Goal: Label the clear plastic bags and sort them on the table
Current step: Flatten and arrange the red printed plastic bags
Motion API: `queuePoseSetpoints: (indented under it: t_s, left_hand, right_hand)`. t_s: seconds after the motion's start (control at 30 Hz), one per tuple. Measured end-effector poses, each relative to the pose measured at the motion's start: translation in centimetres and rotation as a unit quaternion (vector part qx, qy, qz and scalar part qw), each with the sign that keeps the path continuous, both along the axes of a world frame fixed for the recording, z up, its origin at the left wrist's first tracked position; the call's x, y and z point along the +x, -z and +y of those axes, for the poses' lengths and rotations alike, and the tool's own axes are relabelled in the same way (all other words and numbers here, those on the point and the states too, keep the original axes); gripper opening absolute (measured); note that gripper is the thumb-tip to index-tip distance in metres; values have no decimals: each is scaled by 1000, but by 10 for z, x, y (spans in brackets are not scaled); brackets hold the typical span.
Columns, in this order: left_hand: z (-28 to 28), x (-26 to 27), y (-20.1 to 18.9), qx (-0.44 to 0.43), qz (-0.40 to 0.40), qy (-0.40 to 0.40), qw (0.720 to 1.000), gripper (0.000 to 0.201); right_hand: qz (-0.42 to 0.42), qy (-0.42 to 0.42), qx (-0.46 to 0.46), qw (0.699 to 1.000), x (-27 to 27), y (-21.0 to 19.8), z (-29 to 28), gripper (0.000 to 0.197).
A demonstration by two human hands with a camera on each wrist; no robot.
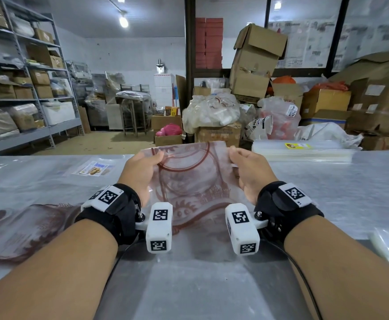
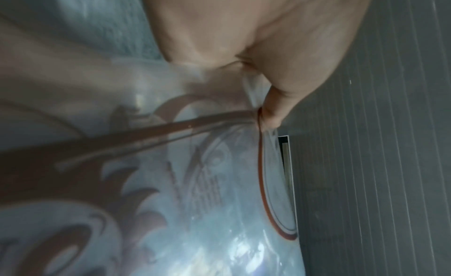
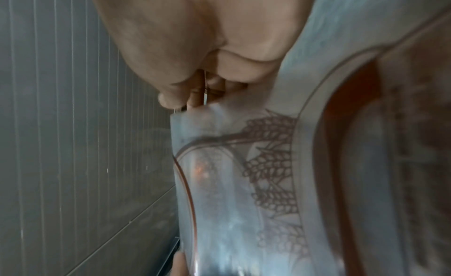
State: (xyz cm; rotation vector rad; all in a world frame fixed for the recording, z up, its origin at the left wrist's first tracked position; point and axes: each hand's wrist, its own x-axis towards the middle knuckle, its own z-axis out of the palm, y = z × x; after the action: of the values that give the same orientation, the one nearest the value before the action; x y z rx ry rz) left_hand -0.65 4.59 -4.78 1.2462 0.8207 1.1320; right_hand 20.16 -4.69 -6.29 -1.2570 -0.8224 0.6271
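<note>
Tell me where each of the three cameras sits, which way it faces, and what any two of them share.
Head: on the head, facing forward and down at the table; shows both forearms, left hand and right hand holding the printed bag.
Left wrist: along the left hand; its fingers pinch the bag's edge.
Right wrist: along the right hand; fingers pinch the opposite edge.
Shared: the same bag's brown print.

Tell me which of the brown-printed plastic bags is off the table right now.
The bag in the middle, pinched by left hand and right hand; the other printed bags lie flat at the left.
</note>
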Motion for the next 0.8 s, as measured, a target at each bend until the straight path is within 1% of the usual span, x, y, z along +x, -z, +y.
queuePoseSetpoints:
  t_s: [0.07, 0.13, 0.2, 0.33, 0.43, 0.53, 0.7, 0.8]
  left_hand:
    - [3, 0, 1, -5, -5, -24, 1000, 11]
    - [5, 0, 2, -14, -5, -35, 999, 15]
    - [6, 0, 1, -16, -1, -39, 999, 16]
    - [5, 0, 0, -19, 2, -46, 999, 14]
    - [6, -1, 0, -22, 12, -50, 998, 11]
    - [5, -2, -1, -27, 13, -66, 997, 3]
    - [-2, -2, -3, -37, 42, -61, 997, 6]
    - [-6, -2, -5, -37, 58, -59, 996, 10]
  right_hand:
    - [-5, -7, 9, 1000, 0, 0, -3, 6]
    - [0, -21, 34, 999, -1, 0, -5, 8]
    - [9, -19, 37, 999, -3, -1, -6, 5]
    - [11, 0, 26, 1000, -6, -5, -10, 15]
    - [-9, 15, 30, 999, -8, -7, -12, 16]
    - [-10, 54, 34, 998, -8, -8, -13, 16]
    - [-16, 111, 34, 993, -2, -11, -12, 22]
    - [-48, 108, 32, 993, -2, -9, -13, 31]
